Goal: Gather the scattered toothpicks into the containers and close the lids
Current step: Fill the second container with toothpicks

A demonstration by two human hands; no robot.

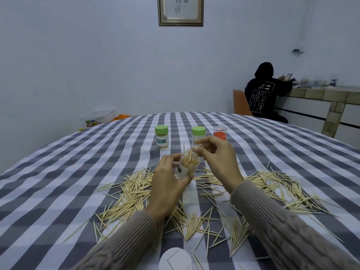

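Note:
My left hand (pixel 168 180) grips a clear, open toothpick container (pixel 186 167), tilted and lifted off the table, with toothpicks sticking out of its mouth. My right hand (pixel 216 154) hovers just right of the mouth, thumb and forefinger pinched; a thin toothpick seems to sit between them. Many scattered toothpicks (pixel 136 193) lie on the checked tablecloth under and around both hands. Behind stand a green-lidded container (pixel 162 137) holding toothpicks, a second green-lidded container (pixel 198 134), and a clear container with red contents (pixel 220 132).
A white round lid (pixel 175 259) lies at the near table edge. The checked table (pixel 58 172) curves away on both sides. A person in a dark hoodie (pixel 263 92) sits at a counter at the back right. A plastic box (pixel 97 117) sits beyond the far left edge.

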